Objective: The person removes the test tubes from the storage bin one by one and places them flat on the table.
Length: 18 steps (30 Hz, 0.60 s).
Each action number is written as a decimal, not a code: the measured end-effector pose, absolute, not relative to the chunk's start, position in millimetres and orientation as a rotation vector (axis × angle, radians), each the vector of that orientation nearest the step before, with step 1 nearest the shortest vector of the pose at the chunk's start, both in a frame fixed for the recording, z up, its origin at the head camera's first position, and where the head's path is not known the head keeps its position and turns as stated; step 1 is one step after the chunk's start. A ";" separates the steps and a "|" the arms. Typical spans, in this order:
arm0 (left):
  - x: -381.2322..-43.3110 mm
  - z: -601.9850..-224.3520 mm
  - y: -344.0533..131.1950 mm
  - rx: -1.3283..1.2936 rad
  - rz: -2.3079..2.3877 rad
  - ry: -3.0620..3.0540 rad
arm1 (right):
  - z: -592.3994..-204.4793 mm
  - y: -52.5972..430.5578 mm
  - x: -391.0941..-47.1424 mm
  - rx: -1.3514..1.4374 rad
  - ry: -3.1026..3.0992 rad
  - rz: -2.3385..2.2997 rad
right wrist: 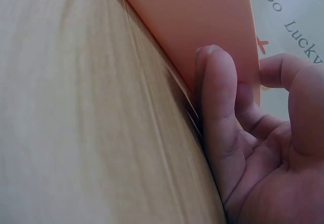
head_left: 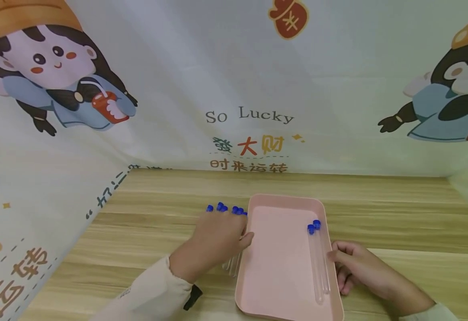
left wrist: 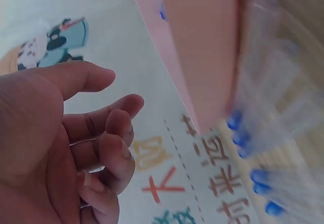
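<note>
A pink tray lies on the table, with two clear test tubes with blue caps along its right side. Left of the tray are several more capped tubes, spread out on the wood in the left wrist view. My left hand is above these tubes, partly covering them in the head view. Its fingers are loosely bent around nothing. At the tray's right edge, my right hand holds the wall, thumb at the rim and fingers against the outer side.
The wooden table meets a printed backdrop behind the tray. Another stretch of the printed cloth borders the table on the left. Blue caps point toward the backdrop, just past my left hand.
</note>
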<state>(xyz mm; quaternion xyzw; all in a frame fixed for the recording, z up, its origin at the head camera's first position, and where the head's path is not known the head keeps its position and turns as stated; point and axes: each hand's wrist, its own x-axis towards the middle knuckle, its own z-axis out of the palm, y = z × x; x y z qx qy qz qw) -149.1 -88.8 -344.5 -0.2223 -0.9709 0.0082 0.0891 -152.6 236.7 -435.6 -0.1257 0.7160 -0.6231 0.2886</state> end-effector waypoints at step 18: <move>-152.5 -333.5 -19.4 -0.998 0.056 -2.972 | -433.5 235.9 -152.3 -0.328 1.919 -1.659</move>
